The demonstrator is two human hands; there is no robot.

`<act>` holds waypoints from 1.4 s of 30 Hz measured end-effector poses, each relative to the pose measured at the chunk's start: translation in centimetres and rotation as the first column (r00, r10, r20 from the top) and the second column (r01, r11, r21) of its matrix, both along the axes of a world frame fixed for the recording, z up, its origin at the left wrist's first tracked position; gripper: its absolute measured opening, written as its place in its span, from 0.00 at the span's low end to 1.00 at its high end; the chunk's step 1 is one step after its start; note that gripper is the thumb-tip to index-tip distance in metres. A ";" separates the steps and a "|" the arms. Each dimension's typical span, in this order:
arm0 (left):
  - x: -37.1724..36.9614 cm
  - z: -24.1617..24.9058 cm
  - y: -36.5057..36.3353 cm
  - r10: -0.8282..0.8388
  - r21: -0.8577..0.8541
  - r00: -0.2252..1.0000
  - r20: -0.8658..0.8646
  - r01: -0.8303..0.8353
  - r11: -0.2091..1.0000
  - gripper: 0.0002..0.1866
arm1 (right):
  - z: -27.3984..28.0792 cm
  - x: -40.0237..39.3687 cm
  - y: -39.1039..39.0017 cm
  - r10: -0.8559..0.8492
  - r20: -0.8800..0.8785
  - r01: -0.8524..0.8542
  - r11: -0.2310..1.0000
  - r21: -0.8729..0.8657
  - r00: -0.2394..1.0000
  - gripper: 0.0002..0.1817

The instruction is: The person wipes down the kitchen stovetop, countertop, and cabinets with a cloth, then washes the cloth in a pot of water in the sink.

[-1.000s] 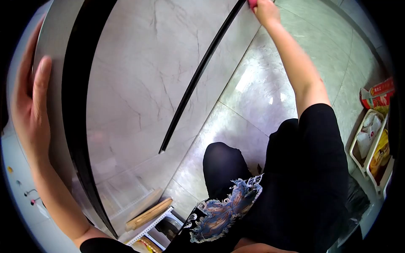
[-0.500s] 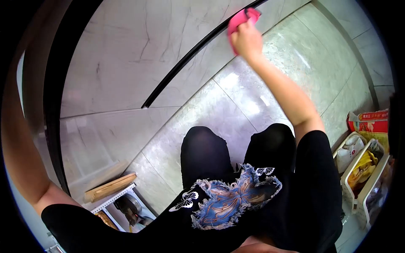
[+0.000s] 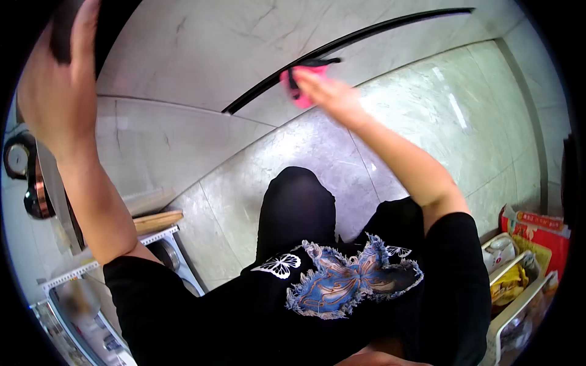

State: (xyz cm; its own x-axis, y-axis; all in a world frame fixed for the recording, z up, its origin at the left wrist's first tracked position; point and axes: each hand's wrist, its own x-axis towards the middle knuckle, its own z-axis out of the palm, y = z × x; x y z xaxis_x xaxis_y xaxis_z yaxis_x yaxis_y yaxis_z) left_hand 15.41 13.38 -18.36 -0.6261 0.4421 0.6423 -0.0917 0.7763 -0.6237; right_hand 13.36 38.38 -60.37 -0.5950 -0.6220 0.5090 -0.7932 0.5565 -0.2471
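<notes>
My right hand is closed on a pink cloth with black parts, held against the marbled panel just beside its long black strip. At the upper left, my left hand is raised with its thumb apart from the fingers, at a dark edge. The fingers lie partly beyond the frame's dark border, and their grip on that edge is unclear.
Shiny floor tiles lie below the panel. White baskets with packages and a red bag stand at the right. At the lower left are a wooden board and a white rack holding pans.
My right hand has moved down and left along the black strip with the cloth. My left hand has come into view at the upper left. The camera view has turned.
</notes>
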 end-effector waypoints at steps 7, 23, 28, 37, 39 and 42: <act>4.2 0.0 -9.6 -0.391 0.264 0.919 -0.049 0.389 0.883 0.22 | 0.6 -0.3 2.6 -0.288 0.091 0.300 0.875 -0.379 0.953 0.35; 3.3 0.2 -5.5 -0.454 -0.110 0.868 -0.203 0.441 0.891 0.26 | 1.9 2.2 -4.4 0.109 -0.116 -0.106 0.994 0.033 0.987 0.34; 1.9 -1.1 -2.2 -0.593 -0.106 0.792 -0.148 0.583 0.806 0.28 | 1.1 -2.8 5.3 -0.263 -0.208 0.180 0.920 -0.347 0.942 0.27; 2.7 -1.7 -2.9 -0.192 0.206 0.846 -0.497 0.330 0.921 0.18 | 4.4 5.9 -6.2 0.112 0.275 -0.063 0.981 -0.182 0.955 0.35; 2.8 -0.6 -4.8 -0.466 0.073 0.781 -0.415 0.540 0.839 0.14 | 4.9 6.3 -6.9 0.090 0.208 -0.084 0.996 -0.038 0.974 0.39; 3.2 0.3 -1.4 -0.460 0.066 0.795 -0.396 0.524 0.849 0.14 | 5.4 4.8 -3.4 0.029 0.077 -0.026 0.999 -0.033 0.997 0.43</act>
